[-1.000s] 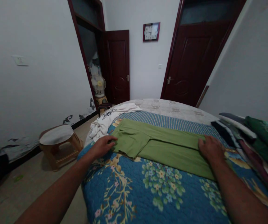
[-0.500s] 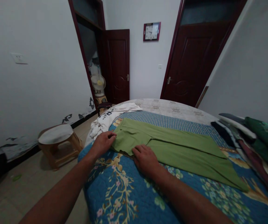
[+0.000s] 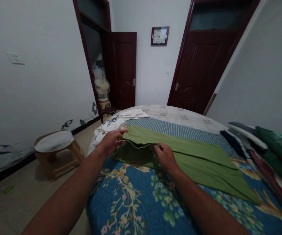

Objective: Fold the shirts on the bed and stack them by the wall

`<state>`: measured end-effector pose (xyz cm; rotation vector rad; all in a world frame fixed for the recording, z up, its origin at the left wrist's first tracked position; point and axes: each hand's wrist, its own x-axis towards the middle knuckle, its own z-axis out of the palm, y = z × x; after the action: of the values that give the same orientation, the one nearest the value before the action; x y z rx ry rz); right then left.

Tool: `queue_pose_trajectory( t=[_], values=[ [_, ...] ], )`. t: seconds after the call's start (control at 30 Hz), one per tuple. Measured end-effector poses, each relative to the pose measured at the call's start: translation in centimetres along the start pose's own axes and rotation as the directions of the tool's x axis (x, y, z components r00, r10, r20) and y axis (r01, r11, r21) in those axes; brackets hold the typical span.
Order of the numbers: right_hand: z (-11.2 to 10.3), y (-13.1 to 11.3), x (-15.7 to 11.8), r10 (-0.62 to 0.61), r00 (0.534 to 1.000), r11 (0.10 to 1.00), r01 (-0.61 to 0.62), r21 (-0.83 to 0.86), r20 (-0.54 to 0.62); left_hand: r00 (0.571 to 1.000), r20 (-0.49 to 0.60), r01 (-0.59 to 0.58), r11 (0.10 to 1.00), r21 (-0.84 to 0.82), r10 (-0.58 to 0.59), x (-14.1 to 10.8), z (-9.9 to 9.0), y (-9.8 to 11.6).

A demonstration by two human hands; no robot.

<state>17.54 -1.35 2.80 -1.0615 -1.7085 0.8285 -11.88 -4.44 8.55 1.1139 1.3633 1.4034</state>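
Green trousers [image 3: 197,153] lie stretched across the bed, legs pointing right and their waist end toward me. My right hand [image 3: 166,158] pinches the waistband's near edge and holds it raised. At the waistband's other end, my left hand [image 3: 112,141] has its thumb and curled fingers at the cloth, while the index finger reaches out over it. Between the hands the raised edge sags slightly, and the waist opening gapes with its dark inside showing. Under the trousers is a blue flowered quilt [image 3: 116,199].
A crumpled white garment [image 3: 131,114] lies beyond my left hand. Folded clothes [image 3: 253,147] are piled at the right. A stool [image 3: 55,143] stands on the floor left of the bed. Behind are an open door [image 3: 123,65], a closed door [image 3: 204,65] and a wall clock [image 3: 159,36].
My right hand has gone from lying on the trousers' waist to gripping and lifting the waistband, moving right and slightly up. The waist opening now gapes. My left hand has moved slightly up.
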Motion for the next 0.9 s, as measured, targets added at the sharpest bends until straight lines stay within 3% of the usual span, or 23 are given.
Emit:
queue_pose_trajectory(
  t=[0.07, 0.17, 0.3, 0.37, 0.47, 0.53, 0.73, 0.83, 0.9],
  values=[
    [-0.6, 1.2, 1.5, 0.105, 0.992, 0.993, -0.101, 0.057, -0.071, 1.0, -0.007, -0.026, 0.998, 0.054, 0.027, 2.1, 1.1, -0.2],
    [-1.2, 3.6, 3.2, 0.241, 0.96, 0.968, -0.228, 0.1, -0.145, 0.994, -0.066, -0.051, 0.917, 0.396, 0.084, 4.5, 2.7, -1.1],
    [-1.6, 5.5, 3.6, 0.24, 0.965, 0.971, -0.236, 0.047, -0.105, 0.99, -0.062, -0.062, 0.774, 0.63, 0.129, 4.7, 3.8, -2.8],
    [-1.6, 5.6, 3.3, 0.204, 0.978, 0.979, -0.203, 0.01, -0.054, 0.986, -0.046, -0.059, 0.605, 0.794, 0.157, 3.7, 3.5, -3.5],
    [-1.5, 5.6, 3.1, 0.143, 0.989, 0.988, -0.145, -0.059, -0.036, 0.985, -0.008, -0.032, 0.23, 0.973, 0.173, 1.8, 2.1, -4.4],
    [-1.5, 5.7, 3.2, 0.135, 0.991, 0.989, -0.136, -0.051, -0.026, 0.99, 0.011, -0.031, 0.137, 0.99, 0.144, 0.7, 0.8, -4.9],
    [-1.2, 6.0, 3.4, 0.17, 0.982, 0.982, -0.162, 0.101, -0.084, 0.987, 0.029, -0.051, 0.142, 0.988, 0.156, -0.4, -1.7, -5.3],
    [-1.1, 5.9, 3.3, 0.131, 0.987, 0.99, -0.126, 0.061, -0.091, 0.974, 0.046, -0.088, 0.178, 0.98, 0.224, 0.8, -1.3, -4.1],
    [-1.1, 5.9, 3.2, 0.118, 0.987, 0.993, -0.118, 0.016, -0.106, 0.964, 0.049, -0.123, 0.277, 0.953, 0.263, 2.1, 0.0, -3.1]
  ],
)
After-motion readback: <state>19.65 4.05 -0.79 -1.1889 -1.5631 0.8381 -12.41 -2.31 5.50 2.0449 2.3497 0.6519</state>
